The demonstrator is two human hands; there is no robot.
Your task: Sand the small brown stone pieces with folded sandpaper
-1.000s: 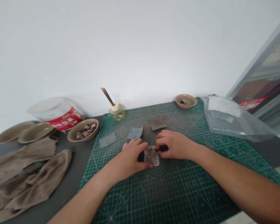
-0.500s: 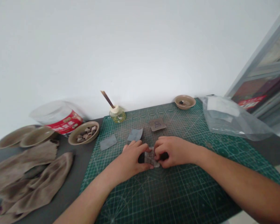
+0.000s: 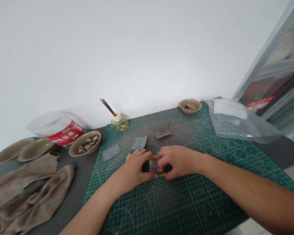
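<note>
A small worn grey piece of sandpaper (image 3: 153, 166) lies on the green cutting mat (image 3: 186, 202). My left hand (image 3: 137, 165) grips it by its edges, thumb at the near side and forefinger at the far side. Over its right part, my right hand (image 3: 175, 162) is closed with the fingertips pressed down; whatever they pinch is hidden. Beyond my hands lie two grey-blue sandpaper pieces, one flat (image 3: 111, 152) and one curled (image 3: 139, 143), and a brown square (image 3: 162, 131) with handwritten marks.
At the left stand a bowl of stones (image 3: 85, 144), two stacked-looking bowls (image 3: 36, 149), a red-labelled plastic tub (image 3: 66, 130) and a crumpled brown cloth (image 3: 46, 192). Against the wall are a reed diffuser (image 3: 120, 122) and a small bowl (image 3: 190, 106). A clear plastic bag (image 3: 237, 125) lies right.
The view has shifted slightly, so everything sits a little further left. My right hand has moved slightly over the sandpaper and covers more of it; my left hand keeps its grip.
</note>
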